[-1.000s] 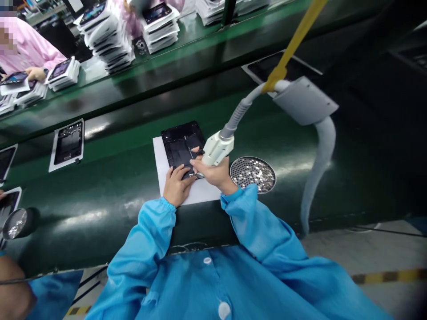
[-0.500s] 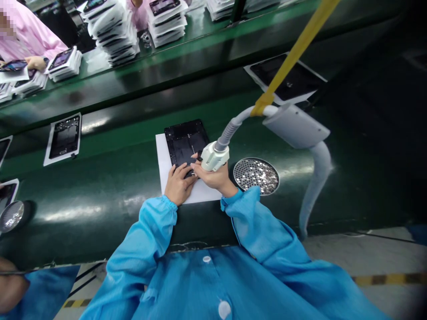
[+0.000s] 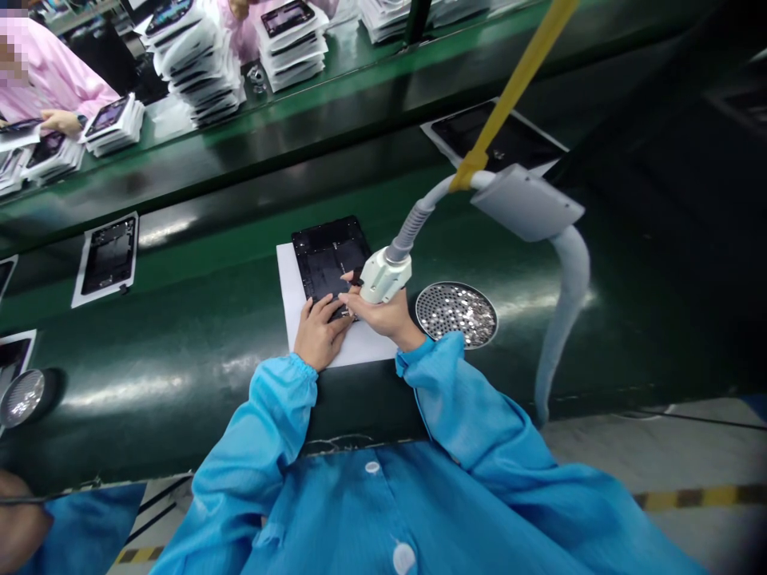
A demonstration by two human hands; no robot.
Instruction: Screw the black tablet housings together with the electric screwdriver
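A black device back panel (image 3: 328,254) lies on a white sheet (image 3: 291,291) on the green conveyor bench. My left hand (image 3: 316,334) rests flat on the panel's near edge, fingers stretched out. My right hand (image 3: 383,315) is wrapped round a pale electric screwdriver (image 3: 385,275), whose tip meets the panel's near right corner. A grey hose (image 3: 419,216) runs from the tool up to a yellow strap (image 3: 509,96) and a grey box (image 3: 527,204).
A round metal dish of screws (image 3: 456,313) sits right of my right hand. More panels on white sheets (image 3: 108,257) lie along the belt. Stacks of devices (image 3: 197,64) stand at the far side, where a person in pink (image 3: 53,88) works. Another dish (image 3: 21,398) is at the left.
The screwdriver and my right hand have shifted slightly along the panel's near edge. My left hand stays on the panel. The panels on the belt have drifted a little.
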